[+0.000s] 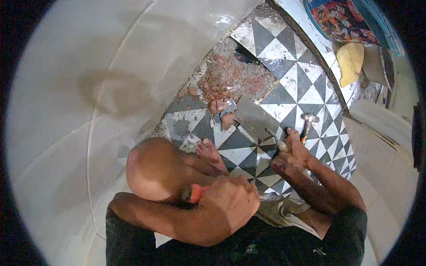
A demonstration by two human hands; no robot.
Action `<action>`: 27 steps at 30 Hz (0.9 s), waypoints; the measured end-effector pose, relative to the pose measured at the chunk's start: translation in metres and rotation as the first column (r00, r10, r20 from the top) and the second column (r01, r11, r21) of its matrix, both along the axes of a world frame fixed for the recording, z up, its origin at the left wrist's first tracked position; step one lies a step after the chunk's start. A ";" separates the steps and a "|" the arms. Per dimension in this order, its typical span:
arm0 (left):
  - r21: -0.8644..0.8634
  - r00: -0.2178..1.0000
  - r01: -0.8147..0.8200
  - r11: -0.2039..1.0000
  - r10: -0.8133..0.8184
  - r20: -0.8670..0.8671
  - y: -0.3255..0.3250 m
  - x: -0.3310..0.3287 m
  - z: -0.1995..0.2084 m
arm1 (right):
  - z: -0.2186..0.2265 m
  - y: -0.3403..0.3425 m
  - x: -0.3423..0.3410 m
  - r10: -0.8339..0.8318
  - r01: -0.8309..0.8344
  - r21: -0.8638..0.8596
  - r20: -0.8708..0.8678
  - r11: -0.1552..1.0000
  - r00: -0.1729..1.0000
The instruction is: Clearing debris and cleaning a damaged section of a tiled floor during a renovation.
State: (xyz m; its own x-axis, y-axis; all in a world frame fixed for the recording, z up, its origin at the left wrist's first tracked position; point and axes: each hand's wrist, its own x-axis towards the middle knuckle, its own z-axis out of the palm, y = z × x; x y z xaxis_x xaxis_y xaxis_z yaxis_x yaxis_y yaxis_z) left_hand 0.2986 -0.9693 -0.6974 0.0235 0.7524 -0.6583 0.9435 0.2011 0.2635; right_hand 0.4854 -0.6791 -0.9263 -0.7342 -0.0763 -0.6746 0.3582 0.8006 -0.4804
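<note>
My left hand (233, 201) is closed in front of my body. A red-orange grip (197, 193) with a dark end sticks out of its left side; the kind of tool cannot be made out. My right hand (298, 155) is low over the tiled floor, its fingers blending with what seems to be my right foot. Just above it lies a hammer (307, 125) with an orange handle, whose lower end meets the hand. A thin metal rod, perhaps a chisel (274, 136), slants beside the hand on its left. Whether the right fingers grip either one is unclear.
Ahead, a patch of floor is broken open to rough mortar (244, 75), with red rubble (215, 84) along its left. A loose grey slab (257, 117) lies before it. Black-and-white tiles (293, 84) surround this. Pale walls curve close on both sides. A blue patterned container (341, 22) stands at far right.
</note>
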 end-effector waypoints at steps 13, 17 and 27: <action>0.108 0.998 -0.008 0.994 0.002 0.056 -0.012 -0.012 -0.023 | 0.092 -0.017 -0.078 -0.106 0.115 0.000 0.400 0.993 0.910; 0.169 0.998 -0.012 0.986 0.001 0.068 -0.016 0.003 -0.020 | 0.030 -0.033 -0.028 0.190 -0.181 0.289 -0.004 0.940 0.982; 0.221 0.994 -0.053 0.974 0.031 0.101 -0.015 0.012 -0.024 | 0.066 -0.013 -0.064 0.097 -0.121 0.103 0.218 0.987 0.971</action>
